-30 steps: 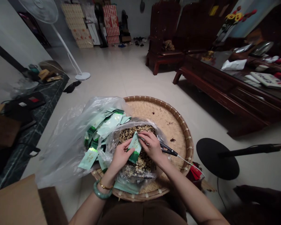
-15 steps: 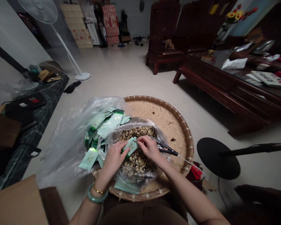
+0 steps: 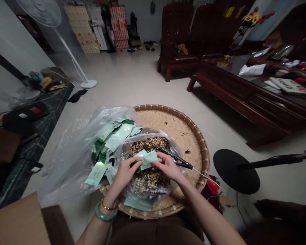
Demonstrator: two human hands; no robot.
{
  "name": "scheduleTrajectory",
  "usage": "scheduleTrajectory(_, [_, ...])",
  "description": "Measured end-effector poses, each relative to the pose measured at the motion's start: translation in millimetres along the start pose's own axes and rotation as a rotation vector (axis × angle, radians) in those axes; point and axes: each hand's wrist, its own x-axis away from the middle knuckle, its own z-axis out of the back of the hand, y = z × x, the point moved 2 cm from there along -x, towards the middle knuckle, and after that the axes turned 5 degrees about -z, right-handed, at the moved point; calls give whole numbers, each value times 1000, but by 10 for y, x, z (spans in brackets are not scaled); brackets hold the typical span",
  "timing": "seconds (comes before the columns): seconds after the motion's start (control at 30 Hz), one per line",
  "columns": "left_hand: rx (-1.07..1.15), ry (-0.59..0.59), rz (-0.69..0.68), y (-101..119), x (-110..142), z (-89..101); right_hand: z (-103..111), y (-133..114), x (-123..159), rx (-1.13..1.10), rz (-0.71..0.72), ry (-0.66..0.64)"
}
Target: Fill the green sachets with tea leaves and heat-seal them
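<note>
Over the tray's middle, my left hand (image 3: 126, 174) pinches a light-green sachet (image 3: 142, 153) with gold print. My right hand (image 3: 167, 166) grips the right end of a second green sachet (image 3: 150, 160), which overlaps the first. Below both hands a clear plastic bag (image 3: 173, 144) lies open around dark and pale flaky bits (image 3: 149, 144). A black clamp-like tool (image 3: 181, 162), shaped like a hair straightener with a white cord, rests by my right hand. To the left, many green sachets (image 3: 119, 136) pile up in a large clear bag (image 3: 73, 149).
A round woven bamboo tray (image 3: 206, 153) carries all this, with a few dark bits on its weave. Another sachet (image 3: 137, 203) lies near its front rim. A cardboard box (image 3: 17, 217) stands front left, a black round stand base (image 3: 236, 172) right, and a dark wooden table (image 3: 234, 88) beyond.
The sachets between my hands have parted: the one in my right hand has moved right and now shows as a separate piece. My right hand has shifted slightly right and down.
</note>
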Motion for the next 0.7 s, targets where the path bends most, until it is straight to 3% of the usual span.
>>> scheduleTrajectory(0.1, [-21,-73,-17,-7,4,-33,12,47,4,-29,-98,-107])
scheduleTrajectory(0.3, [-25,-151,-11,-15,36,-8,87,94,7,-75,-50,-27])
scheduleTrajectory(0.47, [-57,-195,-57,-69,60,10,91,93,78,-109,-95,-168])
scheduleTrajectory(0.57, [-148,-142,-117,-69,69,-3,101,108,102,-109,-151,-204])
scheduleTrajectory(0.7, [-493,27,-358,84,131,-59,87,129,98,-175,-174,-123])
